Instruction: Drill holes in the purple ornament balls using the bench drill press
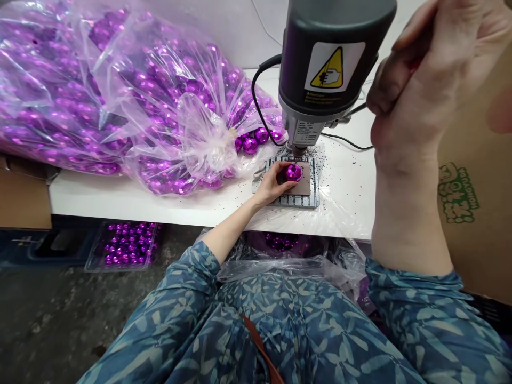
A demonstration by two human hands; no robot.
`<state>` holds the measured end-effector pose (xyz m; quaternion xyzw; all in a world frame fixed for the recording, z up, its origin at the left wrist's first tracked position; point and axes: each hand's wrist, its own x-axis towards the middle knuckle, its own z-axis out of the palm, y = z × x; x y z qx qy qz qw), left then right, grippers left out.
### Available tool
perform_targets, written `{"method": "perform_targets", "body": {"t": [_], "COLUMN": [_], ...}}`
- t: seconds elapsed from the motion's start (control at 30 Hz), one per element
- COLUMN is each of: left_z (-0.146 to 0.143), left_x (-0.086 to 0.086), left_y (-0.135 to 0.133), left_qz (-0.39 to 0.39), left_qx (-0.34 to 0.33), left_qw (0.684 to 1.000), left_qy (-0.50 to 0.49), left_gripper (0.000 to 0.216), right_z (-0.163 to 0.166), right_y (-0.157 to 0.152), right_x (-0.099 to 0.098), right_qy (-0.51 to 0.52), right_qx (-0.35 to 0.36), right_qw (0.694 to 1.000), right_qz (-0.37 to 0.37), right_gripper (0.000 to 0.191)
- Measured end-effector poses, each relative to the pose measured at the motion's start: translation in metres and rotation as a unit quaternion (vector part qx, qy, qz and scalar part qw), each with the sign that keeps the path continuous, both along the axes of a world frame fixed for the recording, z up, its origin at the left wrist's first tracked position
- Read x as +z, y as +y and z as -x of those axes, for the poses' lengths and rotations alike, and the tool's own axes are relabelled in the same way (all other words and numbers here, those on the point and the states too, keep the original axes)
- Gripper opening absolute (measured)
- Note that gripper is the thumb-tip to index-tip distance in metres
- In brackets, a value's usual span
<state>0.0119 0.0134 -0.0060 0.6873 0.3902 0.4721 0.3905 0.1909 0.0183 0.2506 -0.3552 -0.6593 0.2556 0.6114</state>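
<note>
Pinching a shiny purple ball [295,174] under the drill [320,104]

Closest to me are my blue leafy clothes [296,325] and a brown strap [260,344]. My right hand [428,80] is up high beside the drill, with its fingers curled in. A bit of red shows there, but I can't tell what the hand holds. Just past my lap, a crinkly clear bag [320,266] hangs by the near edge of the white table [200,205]. A clear tub [90,265] full of little purple balls [130,242] sits low, below that edge, over to the left. To the right stands a brown box [486,256] with green print.

Up on the table, my left hand [272,184] pinches the ball between thumb and fingers. The ball is on a brown pad [303,188], closer to the pad's far edge. The pad lies on a grooved metal plate [304,201]. The drill's nose [298,151] is right over the ball; it's too small to tell if they touch. Black crumbs [352,181] are all around the plate. A huge see-through bag [208,136] of purple balls fills the table's far left corner. Behind everything is a pale wall [244,32].
</note>
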Motion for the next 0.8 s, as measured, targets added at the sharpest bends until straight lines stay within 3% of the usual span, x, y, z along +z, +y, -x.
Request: {"method": "perform_targets", "body": {"t": [0.1,0.2,0.4,0.67,0.8], "left_z": [0.0,0.0,0.002,0.003,0.003], "left_x": [-0.001,-0.003,-0.007,-0.007,-0.01], "left_y": [0.0,0.001,0.004,0.005,0.007], "left_qz": [0.003,-0.004,-0.012,-0.027,-0.031], "left_qx": [-0.004,-0.011,-0.011,-0.018,-0.023], "left_qw": [1.0,1.0,1.0,0.999,0.999], "left_qy": [-0.002,-0.007,-0.01,0.0,0.012], "left_gripper": [0.065,0.064,0.063,0.068,0.068], "right_z": [0.008,0.009,0.008,0.004,0.003], "right_y": [-0.008,-0.013,-0.034,-0.034,-0.029], "right_x": [-0.005,-0.017,-0.037,-0.068,-0.079], "right_qy": [0.072,0.064,0.01,0.004,0.051], "right_qx": [-0.057,-0.076,-0.101,-0.085,-0.091], "right_qw": [0.994,0.995,0.994,0.988,0.99], "right_qz": [0.053,0.027,-0.041,-0.125,-0.097], "right_gripper": [0.097,0.103,0.067,0.07,0.062]}}
